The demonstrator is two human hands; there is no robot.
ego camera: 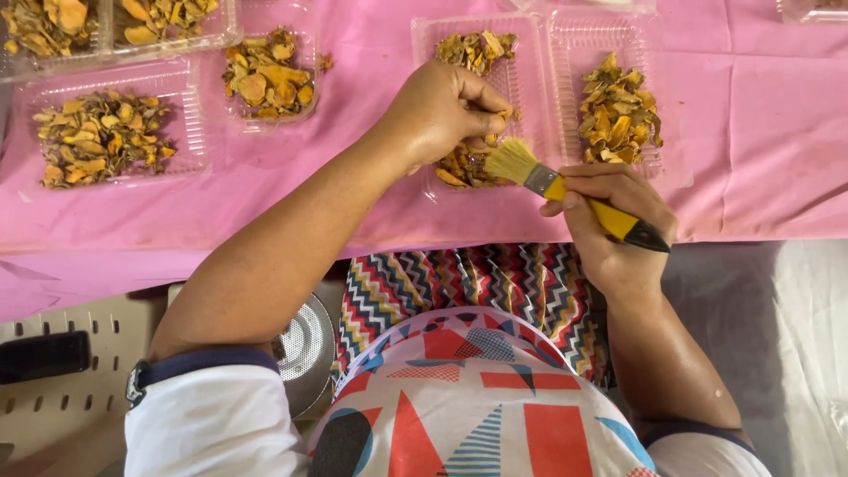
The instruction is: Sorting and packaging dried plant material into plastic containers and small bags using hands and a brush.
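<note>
My left hand [442, 110] reaches over a clear plastic tray [422, 40] of dried yellow-brown slices [475, 49] and pinches one small slice between its fingertips. My right hand [614, 225] grips a paintbrush [565, 190] with a yellow and black handle. The pale bristles point up-left and sit right beside the left fingertips, over the tray's near end. Whether the bristles touch the pinched slice is unclear.
More clear trays of dried slices lie on the pink cloth [353, 53]: one just right [618, 110], one centre-left [268, 75], one far left [102, 132], two at the top left. A round metal dish [305, 344] and a perforated white surface [79, 371] sit near my lap.
</note>
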